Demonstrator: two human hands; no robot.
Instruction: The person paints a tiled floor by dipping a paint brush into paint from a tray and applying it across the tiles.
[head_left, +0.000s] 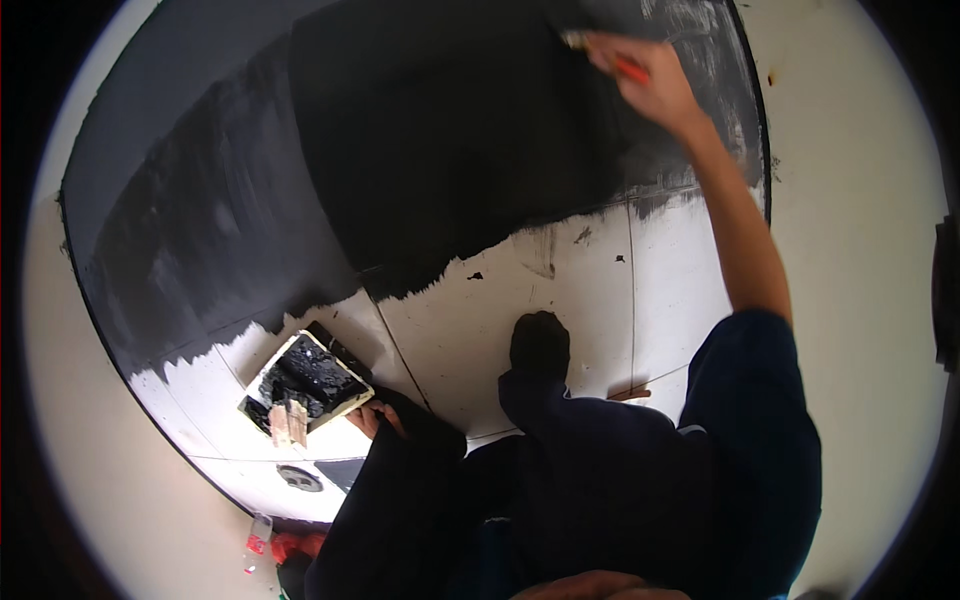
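My right hand (652, 79) grips a paintbrush with a red handle (631, 69); its bristle end (574, 39) is at the wet black coating (450, 127) on the tiled floor. The hand is slightly blurred. A square pale tub (352, 409) of thick black paint stands at lower left, with a flat wooden piece (289, 424) at its near corner. Bare toes (367, 420) show beside it. A strip of skin (600, 585) lies at the bottom edge, perhaps part of my left hand or arm; no fingers can be made out there.
White tiles (450, 337) with black specks border the ragged paint edge. Cream walls rise left (82, 375) and right (855, 225). A round floor drain (300, 478) and a clear plastic bottle (259, 532) are at lower left. A black rounded shape (540, 345) is before my clothing.
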